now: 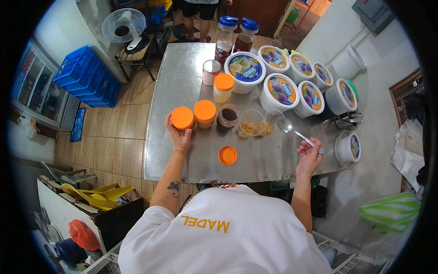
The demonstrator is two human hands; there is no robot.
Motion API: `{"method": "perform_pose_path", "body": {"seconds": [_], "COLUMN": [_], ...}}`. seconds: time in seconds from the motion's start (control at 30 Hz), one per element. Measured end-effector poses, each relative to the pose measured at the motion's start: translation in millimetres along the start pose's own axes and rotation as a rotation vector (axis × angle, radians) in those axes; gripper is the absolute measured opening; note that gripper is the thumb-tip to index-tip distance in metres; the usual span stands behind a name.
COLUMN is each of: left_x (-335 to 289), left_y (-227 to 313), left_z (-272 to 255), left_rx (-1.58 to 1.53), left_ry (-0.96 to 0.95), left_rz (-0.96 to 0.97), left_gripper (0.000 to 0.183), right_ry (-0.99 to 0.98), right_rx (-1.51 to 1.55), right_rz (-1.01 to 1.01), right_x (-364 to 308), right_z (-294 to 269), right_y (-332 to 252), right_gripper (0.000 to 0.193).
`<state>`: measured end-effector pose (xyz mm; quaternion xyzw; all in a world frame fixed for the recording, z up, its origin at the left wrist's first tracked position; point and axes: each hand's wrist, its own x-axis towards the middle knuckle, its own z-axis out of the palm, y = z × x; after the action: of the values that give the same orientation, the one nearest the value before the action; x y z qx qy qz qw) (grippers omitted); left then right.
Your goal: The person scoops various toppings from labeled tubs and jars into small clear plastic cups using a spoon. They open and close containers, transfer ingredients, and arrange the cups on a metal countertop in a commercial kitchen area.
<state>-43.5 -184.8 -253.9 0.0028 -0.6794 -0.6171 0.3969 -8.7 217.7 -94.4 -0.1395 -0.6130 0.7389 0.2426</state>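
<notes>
My left hand (179,137) is wrapped round a jar with an orange lid (183,118) near the table's left edge. A second orange-lidded jar (205,113) stands close beside it. To their right is a jar of dark contents (227,117) with its top uncovered. In my right hand (309,155) is a metal spoon (299,134), its bowl pointing left over the rim area of two clear plastic cups. Yellowish pieces (248,129) show at the bottom of these cups. A loose orange lid (227,155) lies on the table in front of the uncovered jar.
Several white tubs (279,91) with printed lids crowd the table's back right. Behind the jars are an orange-lidded jar (223,89), a can (211,71) and two blue-topped pitchers (226,39). A metal utensil holder (345,121) sits at the right. A person (199,13) stands beyond the table.
</notes>
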Motion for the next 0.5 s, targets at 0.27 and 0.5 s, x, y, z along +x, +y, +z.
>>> {"method": "perform_pose_path", "body": {"seconds": [0.27, 0.5], "left_x": [-1, 9], "left_y": [-20, -23], "left_z": [10, 5], "left_rx": [0.034, 0.281], "left_ry": [0.124, 0.127], "left_rz": [-0.033, 0.133], "left_gripper": [0.094, 0.086], "right_ry": [0.061, 0.068], "right_rx": [-0.024, -0.047], "right_rz": [0.033, 0.006], "right_x": [2, 5], "right_z": [4, 3], "right_y": [1, 0], "right_gripper": [0.034, 0.034]}}
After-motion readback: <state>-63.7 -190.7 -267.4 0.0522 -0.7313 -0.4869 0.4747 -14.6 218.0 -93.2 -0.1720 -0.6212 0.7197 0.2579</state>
